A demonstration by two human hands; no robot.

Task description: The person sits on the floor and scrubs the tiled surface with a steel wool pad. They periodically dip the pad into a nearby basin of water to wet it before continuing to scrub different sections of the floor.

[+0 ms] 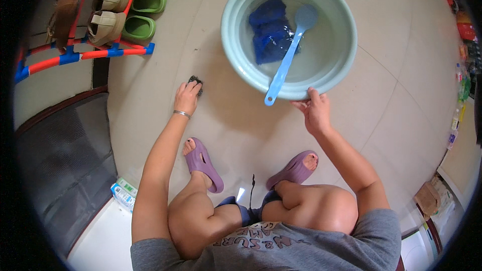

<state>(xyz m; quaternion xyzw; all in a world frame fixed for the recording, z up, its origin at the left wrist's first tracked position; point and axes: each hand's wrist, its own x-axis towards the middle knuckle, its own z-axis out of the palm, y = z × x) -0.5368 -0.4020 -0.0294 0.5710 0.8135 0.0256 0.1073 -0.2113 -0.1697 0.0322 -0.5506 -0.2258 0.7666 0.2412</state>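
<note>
My left hand [186,97] presses a dark scouring pad [196,84] against the tiled floor, its fingers covering much of the pad. My right hand [317,112] grips the near rim of a pale green plastic basin [232,51], thumb over the edge and fingers beneath. Water fills the lower part of the basin. A dark blue cloth [268,32] lies in the water on the left side. Across it leans a light blue long-handled brush [288,60], its round head in the water and its handle resting over the near rim.
At upper left stands a shoe rack with red tubes [94,54] and blue joints, holding beige shoes [106,26]. Green clogs [139,27] sit beside it. Purple slippers [205,165] are on my feet. A small carton [124,194] lies at lower left, and several bottles [458,73] line the right edge.
</note>
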